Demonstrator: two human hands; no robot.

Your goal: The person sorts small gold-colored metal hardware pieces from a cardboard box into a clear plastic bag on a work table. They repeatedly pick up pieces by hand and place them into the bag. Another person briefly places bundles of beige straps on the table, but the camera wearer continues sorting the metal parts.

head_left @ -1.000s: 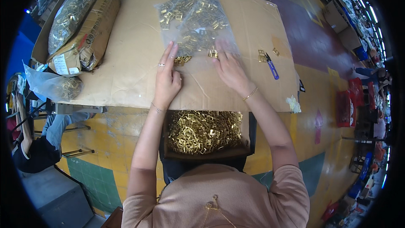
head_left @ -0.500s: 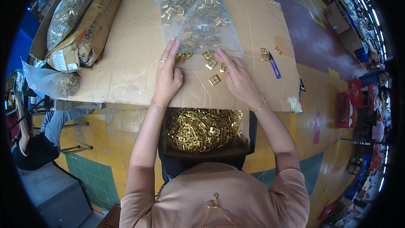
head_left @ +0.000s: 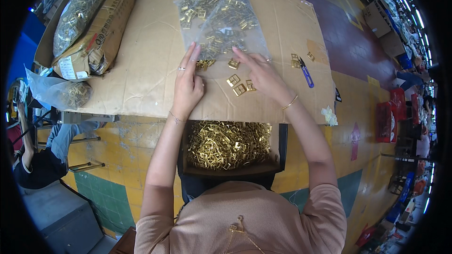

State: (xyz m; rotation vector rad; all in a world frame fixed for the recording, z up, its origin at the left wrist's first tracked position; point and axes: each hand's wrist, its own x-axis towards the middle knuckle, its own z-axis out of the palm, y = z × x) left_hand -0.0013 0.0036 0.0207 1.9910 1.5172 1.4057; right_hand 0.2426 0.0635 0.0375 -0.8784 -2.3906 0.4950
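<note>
My left hand (head_left: 187, 87) rests on the cardboard top with index and middle fingers stretched along the clear plastic bag (head_left: 258, 42), the other fingers curled in. Beside its fingertips a few gold buckles (head_left: 205, 64) lie at the bag's near end. My right hand (head_left: 266, 80) is open, its index finger reaching over the bag close to a single buckle (head_left: 233, 64). Several loose buckles (head_left: 239, 90) lie between my hands, one partly under the right palm. Inside the bag are many more of these buckles.
In front of my body sits an open box (head_left: 235, 172) full of gold buckles. Purple thread snips (head_left: 306, 74) and a few buckles (head_left: 295, 61) lie at the right. A worn carton (head_left: 110, 28) with bagged buckles and a small bag (head_left: 56, 89) stand at the left. A person sits at far left.
My right hand has shifted left and away from me, its index finger now over the bag. A buckle has come nearer to me, beside the front ones. The left hand stays put.
</note>
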